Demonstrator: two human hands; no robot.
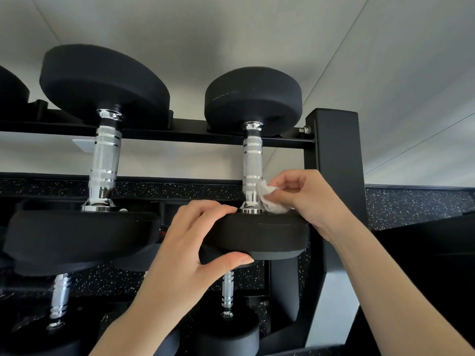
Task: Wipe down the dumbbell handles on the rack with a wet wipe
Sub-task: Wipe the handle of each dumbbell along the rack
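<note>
Right hand [305, 196] pinching a crumpled white wet wipe [271, 197] between thumb and fingers, pressed against the lower end of the chrome handle [252, 163], right where it meets the collar. Wipe also touching the top face of the near head [259, 237] of the dumbbell.

Left hand [190, 250] gripping that same near head: fingers curled over its top edge, thumb under its bottom edge. Grip clamped, not spread.

Dumbbell sitting at the right end of the upper tier of the black rack [334, 150], just beside the rack's upright post. Far head [253, 98] resting on the back rail.

Second dumbbell [102, 160] to the left on the same tier, well apart from both hands, chrome handle bare. Edge of a third one cut off at far left.

Lower tier holding more dumbbells [227, 294], two chrome handles showing below the hands, partly hidden by the upper heads and the left forearm.

Black speckled floor [411, 204] behind the rack, pale wall above.
</note>
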